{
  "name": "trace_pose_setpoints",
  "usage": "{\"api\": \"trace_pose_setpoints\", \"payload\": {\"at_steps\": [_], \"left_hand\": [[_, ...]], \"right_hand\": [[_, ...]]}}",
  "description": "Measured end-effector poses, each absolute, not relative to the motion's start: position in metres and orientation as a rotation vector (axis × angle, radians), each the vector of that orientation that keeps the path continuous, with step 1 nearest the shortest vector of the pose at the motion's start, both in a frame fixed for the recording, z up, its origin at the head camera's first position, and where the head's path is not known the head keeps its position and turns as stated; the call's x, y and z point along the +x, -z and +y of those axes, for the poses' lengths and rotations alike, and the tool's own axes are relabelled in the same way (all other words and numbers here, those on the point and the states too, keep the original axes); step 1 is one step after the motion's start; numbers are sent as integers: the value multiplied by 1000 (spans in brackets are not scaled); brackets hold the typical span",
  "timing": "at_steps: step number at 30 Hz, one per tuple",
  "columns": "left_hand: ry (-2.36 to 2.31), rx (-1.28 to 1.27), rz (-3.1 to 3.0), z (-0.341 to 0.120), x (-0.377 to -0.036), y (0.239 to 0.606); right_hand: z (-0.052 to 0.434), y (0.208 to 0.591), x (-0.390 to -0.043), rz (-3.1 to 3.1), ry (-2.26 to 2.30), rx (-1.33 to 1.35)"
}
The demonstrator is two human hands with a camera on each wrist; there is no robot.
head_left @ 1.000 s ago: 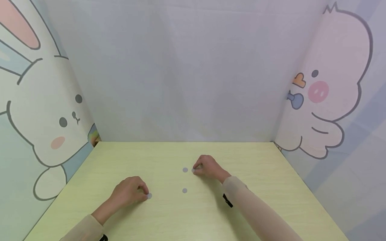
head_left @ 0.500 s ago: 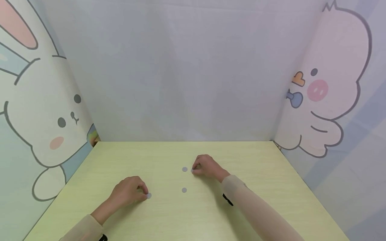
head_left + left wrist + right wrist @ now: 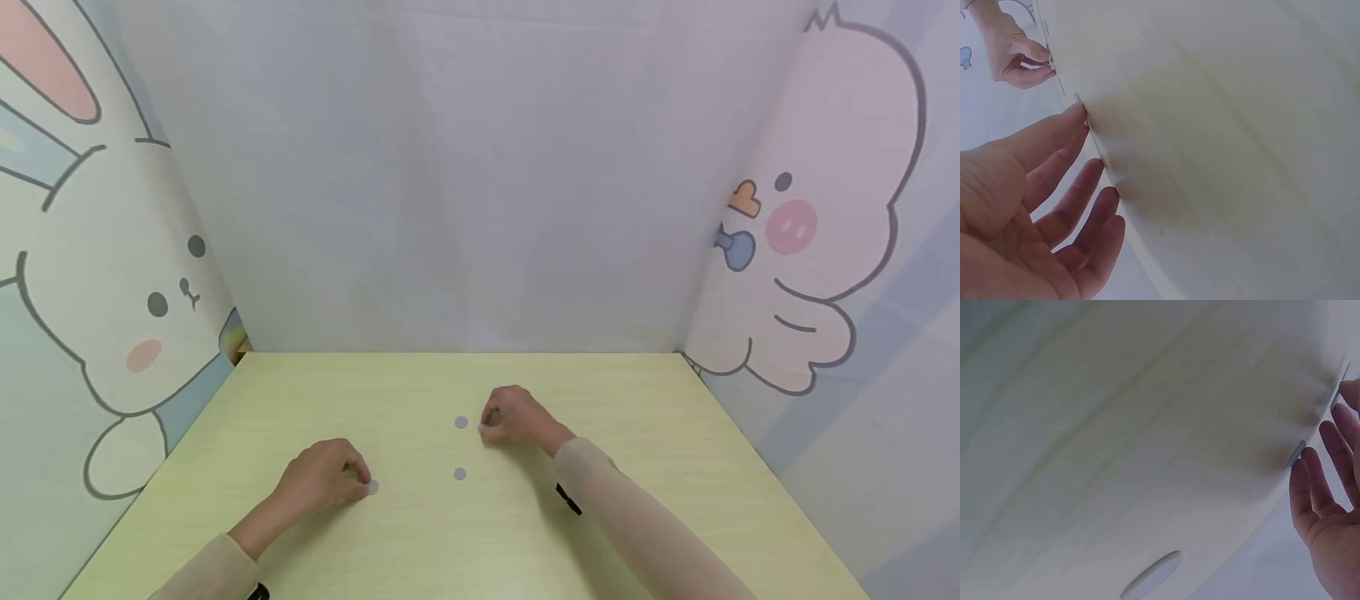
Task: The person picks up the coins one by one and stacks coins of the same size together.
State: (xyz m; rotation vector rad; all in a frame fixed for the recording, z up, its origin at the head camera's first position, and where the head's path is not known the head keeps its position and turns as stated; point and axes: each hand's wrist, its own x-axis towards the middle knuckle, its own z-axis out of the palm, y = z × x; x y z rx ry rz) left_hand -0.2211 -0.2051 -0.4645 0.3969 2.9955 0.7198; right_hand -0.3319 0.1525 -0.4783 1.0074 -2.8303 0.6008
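A pale yellow-green wooden table [image 3: 600,392] stands enclosed by three screens. The back panel [image 3: 450,183] is plain pale lilac-grey. The left panel [image 3: 97,275] carries a cartoon rabbit, the right panel [image 3: 825,233] a pink cartoon chick, possibly holding a small blue thing. Light is soft and even.

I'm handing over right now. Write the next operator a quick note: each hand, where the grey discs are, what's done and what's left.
Left hand: fingertips curled onto the near-left grey disc, which lies flat on the table.
Right hand: fingers curled on a disc under its fingertips, mostly hidden.
Two more discs lie free: the far one just left of the right hand, the near one in front of it.
Done: nothing lifted or stacked; all discs flat on the table.
Left: probably picking up or sliding the two discs under the fingers, then the two free ones.
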Motion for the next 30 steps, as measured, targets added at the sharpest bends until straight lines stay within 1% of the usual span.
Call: {"api": "trace_pose_setpoints", "payload": {"at_steps": [7, 25, 30], "left_hand": [[-721, 384, 2979, -205, -221, 465], [-711, 373, 2983, -204, -221, 462], [-709, 380, 2985, -204, -222, 463]], "right_hand": [[147, 477, -328, -2774, -645, 1043], [117, 476, -303, -2754, -759, 1027], [105, 476, -296, -2746, -763, 1065]]}}
